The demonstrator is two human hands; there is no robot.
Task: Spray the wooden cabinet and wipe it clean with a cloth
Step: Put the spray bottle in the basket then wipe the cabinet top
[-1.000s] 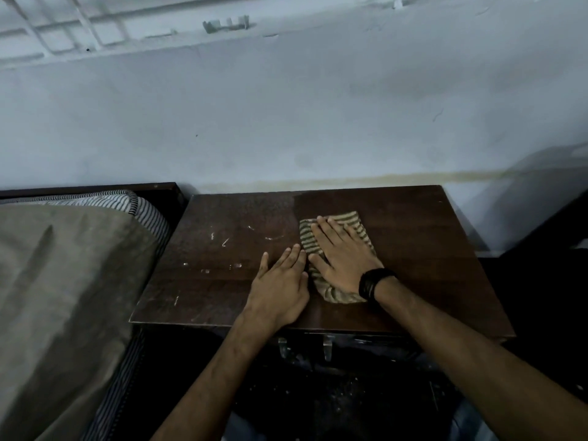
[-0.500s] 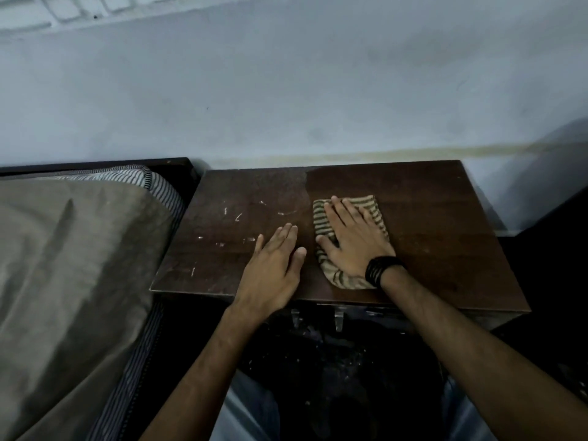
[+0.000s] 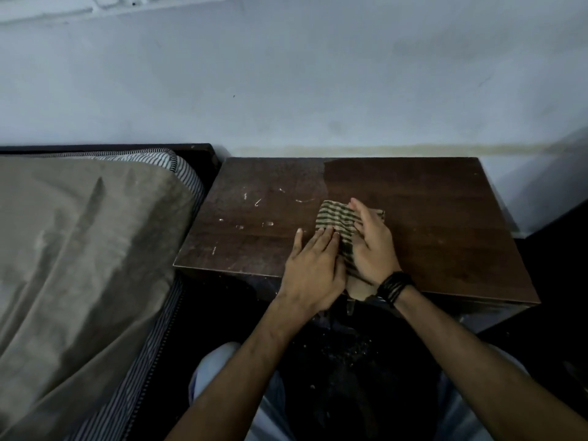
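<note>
Black wristband (image 3: 395,285), pale trousers (image 3: 222,370)

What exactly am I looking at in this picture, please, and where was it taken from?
There is no machine here: a person wears a wide-angle camera on the head, looking forward and down at their own two hands. They face a dark wooden cabinet that stands against a pale wall, beside a bed. On the cabinet top lies a striped cloth. The right hand, with a black wristband, rests on the cloth. The left hand lies flat beside it, fingertips at the cloth's edge. The left part of the top shows pale specks.
</note>
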